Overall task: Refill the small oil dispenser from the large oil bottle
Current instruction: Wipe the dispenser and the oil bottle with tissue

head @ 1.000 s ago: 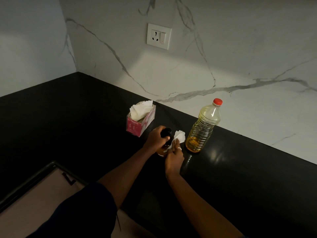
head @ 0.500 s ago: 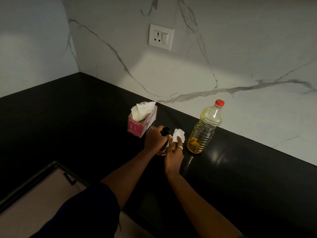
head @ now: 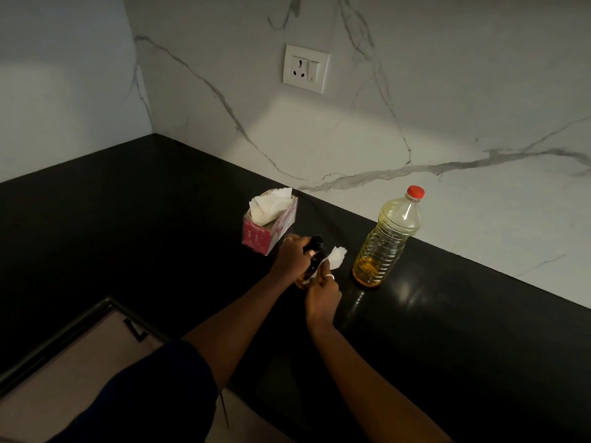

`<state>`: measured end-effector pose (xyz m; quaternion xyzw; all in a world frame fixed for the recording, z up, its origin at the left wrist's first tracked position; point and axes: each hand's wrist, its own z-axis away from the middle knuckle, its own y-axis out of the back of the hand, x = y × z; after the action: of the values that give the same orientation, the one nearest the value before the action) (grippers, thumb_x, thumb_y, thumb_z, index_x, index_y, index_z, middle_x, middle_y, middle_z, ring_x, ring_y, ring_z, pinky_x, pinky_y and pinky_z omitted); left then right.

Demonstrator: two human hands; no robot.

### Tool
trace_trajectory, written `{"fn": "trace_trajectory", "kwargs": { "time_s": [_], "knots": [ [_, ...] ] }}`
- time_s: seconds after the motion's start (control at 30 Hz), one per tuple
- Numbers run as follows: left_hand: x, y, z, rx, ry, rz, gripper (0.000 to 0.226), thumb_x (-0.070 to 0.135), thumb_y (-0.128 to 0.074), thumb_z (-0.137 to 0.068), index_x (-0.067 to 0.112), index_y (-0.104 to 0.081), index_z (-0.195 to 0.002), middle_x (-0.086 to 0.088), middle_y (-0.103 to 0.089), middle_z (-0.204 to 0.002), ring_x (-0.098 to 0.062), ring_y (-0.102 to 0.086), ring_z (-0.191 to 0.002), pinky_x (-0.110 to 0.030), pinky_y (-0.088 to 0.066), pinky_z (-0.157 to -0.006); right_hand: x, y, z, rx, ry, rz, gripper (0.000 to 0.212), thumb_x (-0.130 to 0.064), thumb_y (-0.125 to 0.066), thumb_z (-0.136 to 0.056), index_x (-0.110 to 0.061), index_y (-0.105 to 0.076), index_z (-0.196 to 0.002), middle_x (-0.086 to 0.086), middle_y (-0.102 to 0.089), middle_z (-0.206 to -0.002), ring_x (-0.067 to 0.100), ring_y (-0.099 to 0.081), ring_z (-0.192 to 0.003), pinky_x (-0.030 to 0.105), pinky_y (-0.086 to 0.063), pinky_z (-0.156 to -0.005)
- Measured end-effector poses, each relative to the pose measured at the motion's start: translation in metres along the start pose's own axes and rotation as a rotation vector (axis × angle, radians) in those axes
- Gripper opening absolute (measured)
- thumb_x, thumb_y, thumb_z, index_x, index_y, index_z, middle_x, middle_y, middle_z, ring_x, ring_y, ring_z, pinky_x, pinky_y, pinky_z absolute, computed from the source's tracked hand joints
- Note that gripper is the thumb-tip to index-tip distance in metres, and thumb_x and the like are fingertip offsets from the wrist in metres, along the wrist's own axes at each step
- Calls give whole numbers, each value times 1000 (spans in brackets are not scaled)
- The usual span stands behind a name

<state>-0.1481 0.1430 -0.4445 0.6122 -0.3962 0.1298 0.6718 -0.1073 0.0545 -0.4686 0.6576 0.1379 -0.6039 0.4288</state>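
A small oil dispenser [head: 314, 254] with a black top stands on the black counter [head: 447, 314]; amber oil shows at its base. My left hand [head: 292, 259] grips it around the upper part. My right hand [head: 321, 294] pinches a white tissue [head: 336, 258] and holds it against the dispenser's right side. The large clear oil bottle [head: 385, 241], red cap on, stands upright just to the right, with yellow oil low in it.
A pink tissue box [head: 270, 230] with white tissue sticking out stands left of the dispenser near the marble wall. A white wall socket [head: 306, 68] is above. The counter's front edge and a floor area lie at the lower left.
The tissue in my right hand has shifted slightly along the dispenser's side. My left hand keeps its grip. The large bottle has not moved.
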Motion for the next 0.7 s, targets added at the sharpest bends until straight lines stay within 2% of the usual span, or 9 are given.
{"fn": "trace_trajectory", "kwargs": {
  "time_s": [0.1, 0.23, 0.33, 0.43, 0.53, 0.7],
  "knots": [
    [2, 2, 3, -8, -15, 8, 34, 11, -45, -94, 12, -49, -128, -10, -43, -136, -23, -43, -126, -32, -38, -104, -5, 1, -6, -4, -15, 4, 51, 1, -35, -93, -15, -34, -142, 12, -62, -99, 11, -55, -72, 16, -42, -57],
    [4, 2, 7, -8, -16, 63, 39, 8, -45, -94, 13, -45, -132, -9, -50, -135, -23, -43, -128, -35, -36, -106, -10, 9, -14, -38, -32, -27, 58, 1, -34, -94, -21, -25, -146, 10, -64, -107, 15, -63, -83, 19, -51, -66],
    [3, 3, 8, 4, 8, 83, 32, 12, -50, -92, 11, -52, -125, -9, -55, -128, -22, -49, -123, -32, -39, -101, -9, 11, -15, -57, -58, -30, 60, 3, -34, -91, -21, -25, -146, 7, -63, -107, 16, -64, -84, 23, -54, -69],
    [3, 5, 6, 24, -1, 64, 24, 15, -56, -89, 10, -56, -113, -9, -58, -120, -22, -54, -116, -31, -43, -95, -4, 7, -11, -21, -90, -7, 54, 2, -35, -92, -17, -33, -143, 9, -62, -105, 11, -56, -73, 16, -43, -56],
    [3, 1, 6, 27, -30, -2, 35, 17, -55, -90, 12, -51, -124, -10, -51, -129, -23, -47, -123, -32, -40, -100, -4, 1, -2, 22, -75, -13, 48, -1, -35, -93, -16, -39, -139, 8, -62, -94, 8, -54, -68, 13, -41, -53],
    [0, -2, 7, -60, -40, -123, 39, 22, -46, -95, 13, -44, -134, -12, -32, -140, -26, -36, -129, -33, -33, -106, -7, -5, 5, 31, -11, -29, 54, -3, -36, -94, -18, -26, -146, 8, -60, -88, 8, -53, -68, 15, -40, -54]
  ]
}}
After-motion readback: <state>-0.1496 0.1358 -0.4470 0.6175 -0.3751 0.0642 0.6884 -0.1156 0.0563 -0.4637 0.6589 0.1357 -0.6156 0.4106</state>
